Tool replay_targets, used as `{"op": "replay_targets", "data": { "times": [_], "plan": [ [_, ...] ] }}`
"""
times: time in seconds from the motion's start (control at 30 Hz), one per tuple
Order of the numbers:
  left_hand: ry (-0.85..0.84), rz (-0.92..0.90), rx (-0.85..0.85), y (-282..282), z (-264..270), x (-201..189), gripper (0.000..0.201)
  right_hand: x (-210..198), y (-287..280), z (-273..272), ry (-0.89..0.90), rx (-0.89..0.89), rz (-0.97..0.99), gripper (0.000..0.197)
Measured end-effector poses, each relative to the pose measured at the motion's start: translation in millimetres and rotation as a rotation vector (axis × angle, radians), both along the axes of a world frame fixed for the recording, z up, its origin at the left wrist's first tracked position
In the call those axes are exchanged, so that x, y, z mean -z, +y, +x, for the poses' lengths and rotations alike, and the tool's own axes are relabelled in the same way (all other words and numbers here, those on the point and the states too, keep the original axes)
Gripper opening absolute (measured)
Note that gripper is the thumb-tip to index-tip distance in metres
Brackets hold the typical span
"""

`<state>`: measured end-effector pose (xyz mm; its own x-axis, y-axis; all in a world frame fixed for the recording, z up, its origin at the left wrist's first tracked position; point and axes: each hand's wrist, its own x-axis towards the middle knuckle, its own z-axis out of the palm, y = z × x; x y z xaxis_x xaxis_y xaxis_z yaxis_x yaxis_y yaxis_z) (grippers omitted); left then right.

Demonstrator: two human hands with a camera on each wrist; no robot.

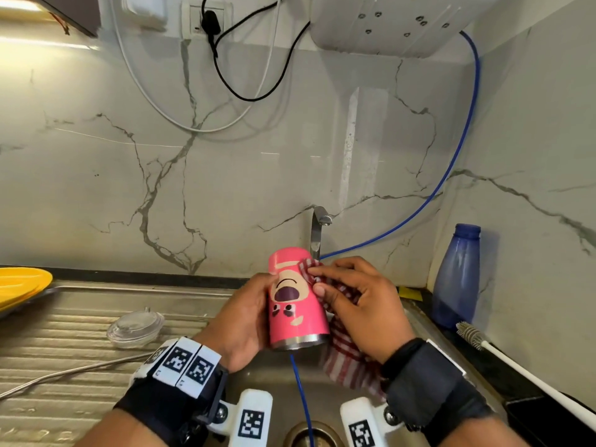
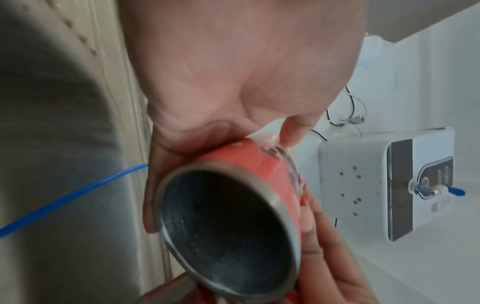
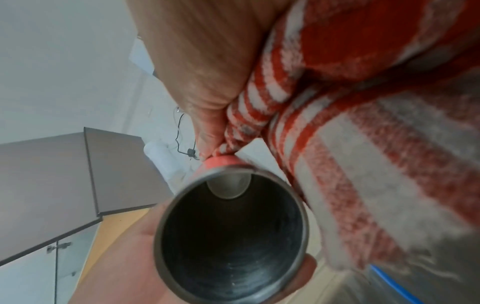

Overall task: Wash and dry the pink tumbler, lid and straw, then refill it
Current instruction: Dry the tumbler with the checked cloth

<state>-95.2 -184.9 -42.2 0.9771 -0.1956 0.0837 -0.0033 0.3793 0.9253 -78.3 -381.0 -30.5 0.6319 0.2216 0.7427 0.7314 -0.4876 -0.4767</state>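
One tumbler is being held in the lower middle of the head view, above the sink. Its long axis is standing almost upright, slightly tilted, with the open mouth pointing down toward the camera and the closed base pointing up. The left hand is gripping it, fingers curled around its side. The right hand is pressing one checked cloth on it, fingers curled on the cloth. One clear lid and one straw are lying on the counter at the lower left.

Veined white marble wall, steel sink drainboard, wall-mounted white appliance, dark cabinet.
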Motion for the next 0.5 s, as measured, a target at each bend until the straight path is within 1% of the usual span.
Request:
{"op": "replay_targets", "data": {
  "times": [0.07, 0.13, 0.17, 0.27, 0.3, 0.37, 0.4, 0.43, 0.47, 0.5],
  "plan": [
    [-0.011, 0.023, 0.001, 2, 3, 1, 0.046, 1, -5, 4, 0.016, 0.021, 0.012, 0.027],
    [-0.024, 0.022, -0.021, 4, 6, 4, 0.057, 1, -5, 3, 0.023, 0.021, -0.017, 0.028],
    [-0.027, -0.015, -0.025, 4, 7, 4, 0.062, 1, -3, 1, 0.018, 0.004, -0.031, 0.029],
    [0.04, -0.243, -0.01, 6, 12, 5, 0.075, 3, 10, -8, -0.012, -0.102, -0.044, 0.03],
    [0.044, -0.276, -0.024, 7, 13, 5, 0.075, 5, 15, -12, -0.033, -0.147, -0.077, 0.029],
    [0.04, -0.251, -0.115, 12, 18, 7, 0.072, 10, 27, -21, -0.135, -0.231, -0.233, 0.026],
    [0.049, -0.234, -0.134, 13, 19, 8, 0.074, 13, 31, -23, -0.191, -0.254, -0.314, 0.024],
    [0.065, -0.237, -0.13, 12, 18, 8, 0.078, 14, 32, -21, -0.225, -0.265, -0.336, 0.023],
    [0.081, -0.26, -0.121, 10, 18, 9, 0.083, 14, 30, -17, -0.217, -0.261, -0.279, 0.024],
    [0.097, -0.302, -0.104, 7, 17, 7, 0.085, 14, 26, -13, -0.167, -0.25, -0.158, 0.025]
  ]
}}
